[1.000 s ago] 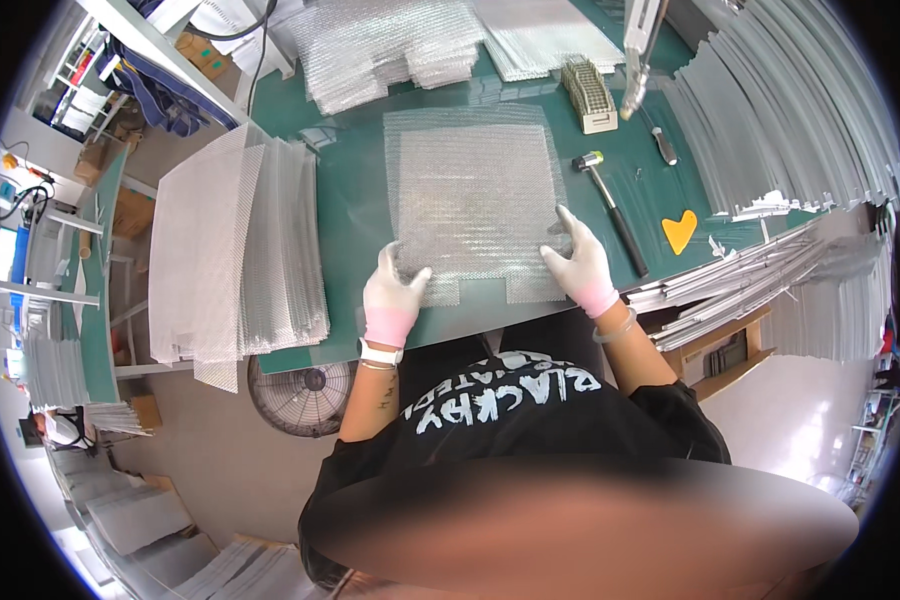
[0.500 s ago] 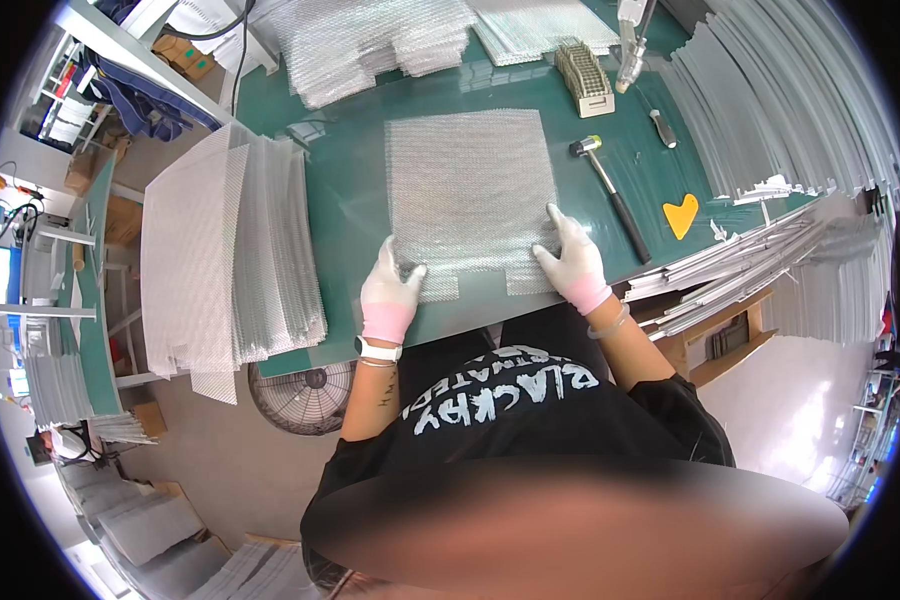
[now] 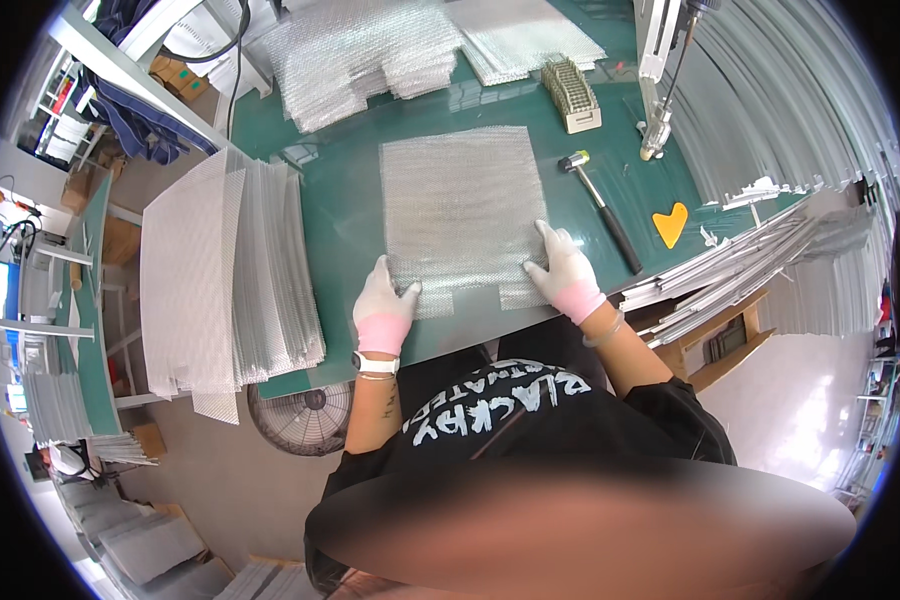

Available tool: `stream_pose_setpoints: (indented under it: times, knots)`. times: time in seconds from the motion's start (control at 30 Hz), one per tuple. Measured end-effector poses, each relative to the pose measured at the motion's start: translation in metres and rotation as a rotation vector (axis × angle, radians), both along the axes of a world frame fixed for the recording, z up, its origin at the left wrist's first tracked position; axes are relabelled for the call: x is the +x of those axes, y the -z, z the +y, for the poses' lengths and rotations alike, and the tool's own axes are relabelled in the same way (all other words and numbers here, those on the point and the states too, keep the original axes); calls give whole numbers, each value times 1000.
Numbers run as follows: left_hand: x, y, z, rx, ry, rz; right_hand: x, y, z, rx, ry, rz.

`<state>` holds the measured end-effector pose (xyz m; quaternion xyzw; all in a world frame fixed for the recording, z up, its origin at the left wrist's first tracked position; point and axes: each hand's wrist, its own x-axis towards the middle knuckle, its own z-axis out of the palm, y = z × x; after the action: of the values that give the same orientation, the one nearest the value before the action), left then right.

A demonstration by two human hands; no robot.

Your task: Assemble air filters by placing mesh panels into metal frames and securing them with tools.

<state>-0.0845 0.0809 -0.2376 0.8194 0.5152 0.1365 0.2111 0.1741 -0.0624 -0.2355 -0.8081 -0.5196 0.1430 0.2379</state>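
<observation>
"What's nearest?"

"The left hand point(image 3: 381, 308) and right hand point(image 3: 565, 268), gloved, fingers holding the sheets point(image 3: 460, 210) at the side edges, near the front corners."

"Where are the sheets?"

"On the counter point(image 3: 342, 215), between a side pile point(image 3: 220, 280) at left and a hammer point(image 3: 610, 225) at right."

"Beside the hammer?"

"A yellow heart point(image 3: 670, 227)."

"And farther?"

"A slotted box point(image 3: 572, 98), then a notched pile point(image 3: 355, 60) and, right of it, a back pile point(image 3: 523, 40)."

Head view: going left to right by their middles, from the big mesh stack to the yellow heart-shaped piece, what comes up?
Mesh stack, left hand, flat silvery mesh, right hand, hammer, yellow heart-shaped piece.
</observation>
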Motion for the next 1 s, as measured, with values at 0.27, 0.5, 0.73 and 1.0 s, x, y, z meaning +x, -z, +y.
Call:
stream_pose_setpoints:
  times: [0.27, 0.5, 0.73, 1.0]
  knots:
    - [-4, 5, 0, 59, 65, -87, -2, 13, -5, 142, 12, -15]
    - [3, -2, 4, -26, 6, 48, 3, -5, 0, 47, 36, -32]
    - [-5, -8, 40, 273, 422, 226, 81, -57, 54, -233, -274, -2]
    - [4, -12, 7, 85, 377, 222, 185, -69, 274, -135, 397, -668]
